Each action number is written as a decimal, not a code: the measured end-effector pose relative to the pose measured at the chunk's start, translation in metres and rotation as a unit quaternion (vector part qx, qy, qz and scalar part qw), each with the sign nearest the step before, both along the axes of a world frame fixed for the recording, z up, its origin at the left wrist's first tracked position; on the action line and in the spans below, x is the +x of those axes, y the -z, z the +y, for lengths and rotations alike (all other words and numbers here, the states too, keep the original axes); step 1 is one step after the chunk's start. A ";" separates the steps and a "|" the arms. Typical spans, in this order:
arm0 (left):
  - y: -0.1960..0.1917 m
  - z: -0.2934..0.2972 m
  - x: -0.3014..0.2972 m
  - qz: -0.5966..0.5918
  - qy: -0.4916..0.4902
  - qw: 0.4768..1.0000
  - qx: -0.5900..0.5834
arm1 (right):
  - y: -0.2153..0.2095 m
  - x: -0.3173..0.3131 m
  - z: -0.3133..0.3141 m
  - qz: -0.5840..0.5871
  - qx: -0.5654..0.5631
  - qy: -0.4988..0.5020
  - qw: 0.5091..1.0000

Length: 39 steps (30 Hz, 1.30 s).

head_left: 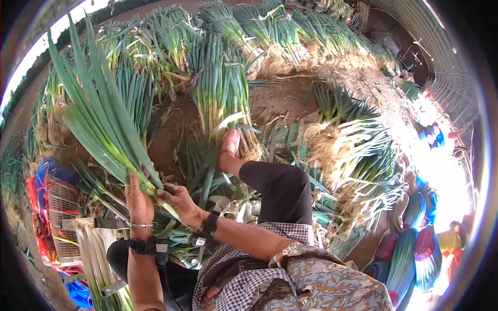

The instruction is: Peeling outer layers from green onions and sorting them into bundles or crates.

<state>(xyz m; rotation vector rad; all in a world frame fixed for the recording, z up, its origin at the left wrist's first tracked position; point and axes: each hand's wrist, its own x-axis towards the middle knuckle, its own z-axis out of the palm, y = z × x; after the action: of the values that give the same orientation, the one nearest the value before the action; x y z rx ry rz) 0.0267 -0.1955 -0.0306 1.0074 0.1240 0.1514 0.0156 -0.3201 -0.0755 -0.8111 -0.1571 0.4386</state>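
A large green onion with long, broad leaves slants up toward the upper left. My left hand is closed around its stalk where the leaves begin to fan out. Just to the right, my right hand pinches the same stalk lower down, thumb and fingers pressed together. The pale lower end passes behind the right hand and is partly hidden. Both wrists wear dark straps, and a metal bracelet is on the left one. Cut leaves lie below the hands.
Bundled green onions stand across the back. A loose heap with roots lies to the right of my outstretched leg. Peeled white stalks rest at left beside a plastic crate. Wrapped bundles are at lower right.
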 end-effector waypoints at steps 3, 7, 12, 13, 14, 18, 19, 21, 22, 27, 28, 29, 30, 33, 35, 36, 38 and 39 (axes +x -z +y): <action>-0.011 -0.010 0.001 0.007 -0.017 1.000 -0.007 | 0.003 0.001 0.004 0.078 0.040 0.023 0.996; -0.002 -0.002 0.000 -0.001 -0.013 0.999 -0.039 | 0.005 0.006 -0.010 0.276 0.065 0.096 0.954; -0.055 0.021 -0.005 -0.042 -0.078 0.995 -0.049 | 0.106 0.001 -0.079 -0.298 -0.640 -0.101 0.701; -0.042 0.044 -0.005 -0.045 -0.097 0.994 -0.031 | 0.098 0.001 -0.086 -0.278 -0.633 -0.139 0.709; -0.054 0.054 -0.017 -0.078 -0.027 0.997 0.001 | 0.085 0.000 -0.091 -0.260 -0.618 -0.182 0.719; -0.042 0.038 -0.010 -0.084 -0.120 0.981 0.126 | 0.060 -0.023 -0.097 -0.103 -0.115 -0.258 0.954; -0.035 0.037 -0.010 -0.076 -0.153 0.945 0.278 | -0.003 -0.033 -0.084 -0.170 -0.210 -0.284 0.920; -0.036 0.022 0.003 -0.123 0.056 0.986 -0.095 | -0.025 -0.055 -0.070 -0.130 -0.198 -0.296 0.925; -0.044 0.001 0.002 -0.067 0.006 0.992 -0.105 | -0.019 -0.060 -0.068 -0.098 -0.286 -0.283 0.910; -0.020 0.013 -0.001 -0.028 0.049 0.991 -0.118 | 0.012 -0.067 -0.051 -0.137 -0.361 -0.120 0.915; -0.021 0.011 -0.004 -0.021 0.049 0.991 -0.123 | 0.012 -0.067 -0.051 -0.134 -0.360 -0.120 0.915; -0.024 0.009 -0.007 -0.014 0.049 0.990 -0.129 | 0.011 -0.068 -0.051 -0.123 -0.399 -0.097 0.903; -0.025 0.011 -0.008 -0.011 0.051 0.990 -0.129 | 0.011 -0.068 -0.052 -0.111 -0.438 -0.074 0.889; -0.025 0.017 -0.008 0.033 0.078 0.991 -0.100 | 0.026 -0.065 -0.055 -0.081 -0.466 -0.044 0.880; -0.026 0.018 -0.007 0.028 0.067 0.993 -0.090 | 0.017 -0.063 -0.056 -0.073 -0.449 -0.055 0.889; -0.025 0.018 -0.009 0.016 0.061 0.994 -0.086 | 0.016 -0.063 -0.057 -0.056 -0.374 -0.089 0.922; -0.038 0.011 -0.010 0.012 0.054 0.995 -0.077 | 0.014 -0.058 -0.063 -0.037 -0.287 -0.118 0.950; -0.041 0.009 -0.010 0.007 0.047 0.996 -0.071 | 0.015 -0.055 -0.067 -0.044 -0.264 -0.152 0.951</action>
<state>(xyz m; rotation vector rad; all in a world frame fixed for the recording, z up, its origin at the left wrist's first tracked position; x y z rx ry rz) 0.0163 -0.1870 0.0106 0.8703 0.0985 0.0497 -0.0389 -0.3872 -0.0901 -1.3436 -0.2541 0.7547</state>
